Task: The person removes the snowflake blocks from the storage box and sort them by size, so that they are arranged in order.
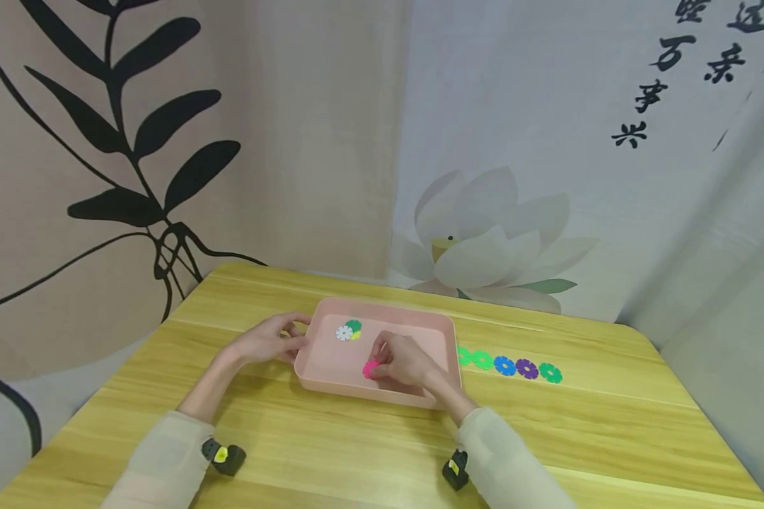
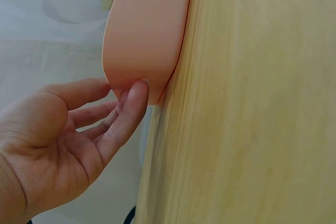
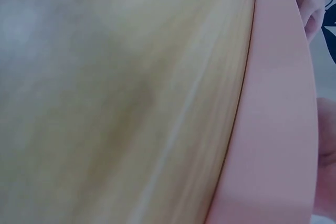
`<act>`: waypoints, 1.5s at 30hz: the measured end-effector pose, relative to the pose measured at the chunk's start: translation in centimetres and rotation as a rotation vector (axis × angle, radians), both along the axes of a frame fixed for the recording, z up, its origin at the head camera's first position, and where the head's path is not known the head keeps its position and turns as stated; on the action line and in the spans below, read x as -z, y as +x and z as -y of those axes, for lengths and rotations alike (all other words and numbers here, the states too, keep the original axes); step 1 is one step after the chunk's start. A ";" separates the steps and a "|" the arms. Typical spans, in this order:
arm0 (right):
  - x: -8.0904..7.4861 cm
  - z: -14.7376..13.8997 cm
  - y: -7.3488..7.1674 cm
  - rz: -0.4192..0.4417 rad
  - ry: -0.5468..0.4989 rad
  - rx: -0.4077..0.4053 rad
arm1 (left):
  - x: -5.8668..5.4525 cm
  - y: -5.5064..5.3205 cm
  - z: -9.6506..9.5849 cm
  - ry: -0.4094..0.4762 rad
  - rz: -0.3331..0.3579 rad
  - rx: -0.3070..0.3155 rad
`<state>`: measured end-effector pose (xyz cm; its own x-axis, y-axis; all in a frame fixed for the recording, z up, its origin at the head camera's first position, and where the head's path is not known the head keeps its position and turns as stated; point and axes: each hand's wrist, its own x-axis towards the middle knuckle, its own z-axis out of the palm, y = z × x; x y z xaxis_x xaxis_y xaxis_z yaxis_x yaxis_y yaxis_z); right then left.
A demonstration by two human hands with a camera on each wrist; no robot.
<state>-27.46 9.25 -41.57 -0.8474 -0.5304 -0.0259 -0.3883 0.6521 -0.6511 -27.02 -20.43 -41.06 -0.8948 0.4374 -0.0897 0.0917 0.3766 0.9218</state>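
Note:
A shallow pink tray (image 1: 382, 401) lies on the wooden table. My left hand (image 1: 274, 341) is at its left end, fingertips touching the outer wall; the left wrist view shows loosely bent fingers (image 2: 123, 121) against that wall. Inside the tray, my right hand (image 1: 402, 359) pinches a pink snowflake disc (image 1: 371, 369) between thumb and fingers. Left of it on the tray floor lie a white snowflake disc (image 1: 344, 333), a green one (image 1: 354, 325) and a yellow one (image 1: 356, 335), overlapping. In the right wrist view the tray wall (image 3: 273, 108) hides the pink disc.
Right of the tray, several snowflake discs form a row on the table (image 1: 611, 424): light green (image 1: 482, 360), blue (image 1: 505, 365), purple (image 1: 527, 368) and green (image 1: 550, 373). A printed curtain (image 1: 318, 141) hangs behind the table's far edge.

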 end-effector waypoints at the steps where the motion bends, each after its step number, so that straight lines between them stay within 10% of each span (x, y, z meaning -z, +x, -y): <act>1: 0.0 0.0 0.0 0.004 -0.005 0.000 | 0.0 0.0 0.0 -0.001 0.000 -0.001; 19: -1.0 -4.9 -1.1 -0.171 -0.209 -0.030 | -0.3 0.3 -0.2 -0.018 0.004 -0.010; 28: -2.3 -8.7 -1.0 0.001 -0.244 0.226 | -0.2 0.3 0.0 0.002 0.000 0.004; 45: -2.0 -19.4 -0.2 -0.074 -0.272 0.400 | 0.0 0.2 -0.1 0.005 -0.006 0.005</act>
